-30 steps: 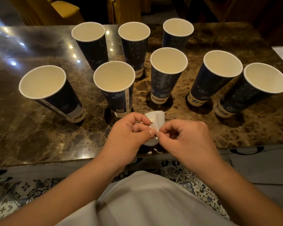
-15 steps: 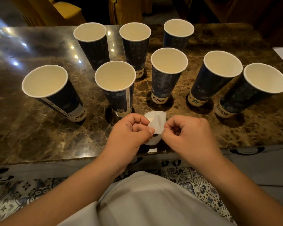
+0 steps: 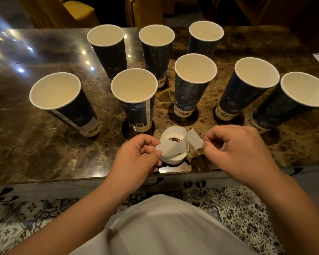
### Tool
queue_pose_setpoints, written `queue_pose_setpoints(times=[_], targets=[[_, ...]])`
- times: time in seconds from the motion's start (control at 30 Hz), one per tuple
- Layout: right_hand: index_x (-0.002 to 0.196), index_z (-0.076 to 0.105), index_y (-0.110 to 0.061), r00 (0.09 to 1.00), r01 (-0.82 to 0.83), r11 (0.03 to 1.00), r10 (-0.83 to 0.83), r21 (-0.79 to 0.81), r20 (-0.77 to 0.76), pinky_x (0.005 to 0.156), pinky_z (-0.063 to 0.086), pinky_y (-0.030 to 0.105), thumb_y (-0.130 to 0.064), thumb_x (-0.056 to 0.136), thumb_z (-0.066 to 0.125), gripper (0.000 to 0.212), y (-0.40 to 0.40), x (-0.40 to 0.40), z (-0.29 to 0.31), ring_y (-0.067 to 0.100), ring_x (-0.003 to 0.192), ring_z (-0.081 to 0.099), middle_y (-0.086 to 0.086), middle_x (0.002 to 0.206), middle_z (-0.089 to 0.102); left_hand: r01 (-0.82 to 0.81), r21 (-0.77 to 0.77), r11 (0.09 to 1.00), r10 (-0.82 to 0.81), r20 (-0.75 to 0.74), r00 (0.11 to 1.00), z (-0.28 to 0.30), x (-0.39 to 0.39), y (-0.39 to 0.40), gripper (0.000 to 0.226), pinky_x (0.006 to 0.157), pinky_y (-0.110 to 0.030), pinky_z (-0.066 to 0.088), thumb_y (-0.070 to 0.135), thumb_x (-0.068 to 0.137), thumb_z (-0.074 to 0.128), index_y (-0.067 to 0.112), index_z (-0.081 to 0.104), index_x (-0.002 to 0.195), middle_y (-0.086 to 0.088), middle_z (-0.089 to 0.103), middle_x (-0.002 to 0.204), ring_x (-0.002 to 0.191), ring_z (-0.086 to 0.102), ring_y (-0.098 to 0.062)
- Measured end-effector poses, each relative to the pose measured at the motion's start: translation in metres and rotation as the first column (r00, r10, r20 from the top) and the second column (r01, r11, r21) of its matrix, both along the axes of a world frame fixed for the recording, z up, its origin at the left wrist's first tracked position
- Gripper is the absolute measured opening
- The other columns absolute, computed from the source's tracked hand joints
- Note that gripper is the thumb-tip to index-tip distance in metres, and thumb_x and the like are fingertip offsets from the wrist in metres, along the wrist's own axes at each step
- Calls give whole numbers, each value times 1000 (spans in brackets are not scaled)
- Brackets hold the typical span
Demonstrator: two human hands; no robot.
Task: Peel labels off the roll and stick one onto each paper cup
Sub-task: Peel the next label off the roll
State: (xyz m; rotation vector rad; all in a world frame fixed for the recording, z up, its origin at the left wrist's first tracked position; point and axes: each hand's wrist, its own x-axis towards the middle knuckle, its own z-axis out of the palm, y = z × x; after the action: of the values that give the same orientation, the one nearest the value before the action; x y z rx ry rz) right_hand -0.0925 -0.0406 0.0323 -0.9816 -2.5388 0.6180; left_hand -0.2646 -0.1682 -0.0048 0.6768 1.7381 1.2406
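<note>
Dark brown marbled bench (image 3: 44, 144): eight dark-blue paper cups (image 3: 193, 83), none visibly labelled (far sides hidden). White label roll (image 3: 173, 144) at near edge; left hand (image 3: 136, 155) pinches its strip, right hand (image 3: 234, 146) pinches a peeled white label (image 3: 194, 139).

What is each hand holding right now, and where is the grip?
Right hand pinches a peeled label at its near end. Left hand pinches the loose backing strip of the label roll at its left end.
</note>
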Motion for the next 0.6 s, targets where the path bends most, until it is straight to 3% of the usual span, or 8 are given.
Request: queue_pose_setpoints(times=[0.1, 0.2, 0.27, 0.3, 0.33, 0.4, 0.47, 0.6], targets=[[71, 70, -21, 998, -25, 1000, 26, 14, -49, 51, 50, 32, -21, 80, 66, 10, -2, -2, 2, 8, 59, 58, -10, 61, 62, -53, -41, 998, 51, -53, 997, -4, -1, -3, 21, 59, -22, 56, 9, 87, 65, 21, 61, 104, -2, 67, 84, 65, 65, -9], [82, 72, -18, 993, -96, 979, 106, 181, -47, 52, 52, 35, -24, 88, 60, 15, -10, -6, -1, 13, 63, 62, -5, 70, 67, -96, -2, 995, 87, -411, 907, -3, 0, -8, 42, 69, -13, 50, 31, 83, 66, 34, 45, 120, 7, 46, 119, 81, 57, -1], [87, 73, -15, 989, -130, 947, 143, 293, -24, 54, 52, 37, -24, 92, 57, 19, -16, -9, -8, 17, 66, 64, -1, 76, 70, -66, 115, 991, 118, -539, 834, 6, 3, -11, 42, 77, -7, 44, 38, 83, 63, 33, 44, 120, 12, 40, 117, 93, 50, 3], [87, 73, -14, 987, -141, 930, 158, 339, -22, 55, 51, 39, -24, 94, 56, 20, -19, -10, -12, 20, 67, 64, 2, 78, 70, -55, 134, 989, 120, -538, 834, 11, 3, -10, 32, 72, -9, 44, 41, 84, 61, 31, 49, 112, 11, 46, 106, 86, 51, 2], [86, 72, -12, 984, -153, 912, 176, 380, -27, 55, 51, 39, -23, 94, 56, 21, -22, -11, -14, 23, 67, 64, 4, 77, 70, -42, 121, 992, 94, -466, 880, 16, 4, -9, 22, 64, -13, 45, 46, 86, 58, 28, 55, 99, 8, 53, 90, 74, 52, -1], [83, 72, -10, 976, -174, 880, 213, 442, -40, 54, 51, 40, -20, 93, 58, 20, -27, -13, -19, 25, 66, 64, 6, 76, 69, 28, 21, 999, -24, -139, 990, 26, 2, -3, 39, 50, -23, 39, 57, 87, 54, 21, 58, 71, 2, 51, 63, 55, 46, -11], [83, 72, -10, 971, -183, 866, 233, 465, -53, 53, 51, 40, -18, 93, 59, 18, -32, -14, -20, 27, 65, 64, 7, 76, 69, 79, -79, 994, -60, 219, 974, 34, 2, 2, 47, 46, -25, 26, 60, 86, 52, 21, 55, 61, 2, 44, 56, 48, 36, -12], [80, 72, -9, 967, -181, 839, 247, 514, -63, 50, 50, 39, -15, 91, 62, 16, -35, -17, -22, 27, 63, 63, 8, 75, 69, 72, -138, 988, -24, 323, 946, 32, 2, 3, 29, 53, -33, 12, 32, 90, 54, 19, 52, 65, 1, 39, 59, 49, 27, -12]])
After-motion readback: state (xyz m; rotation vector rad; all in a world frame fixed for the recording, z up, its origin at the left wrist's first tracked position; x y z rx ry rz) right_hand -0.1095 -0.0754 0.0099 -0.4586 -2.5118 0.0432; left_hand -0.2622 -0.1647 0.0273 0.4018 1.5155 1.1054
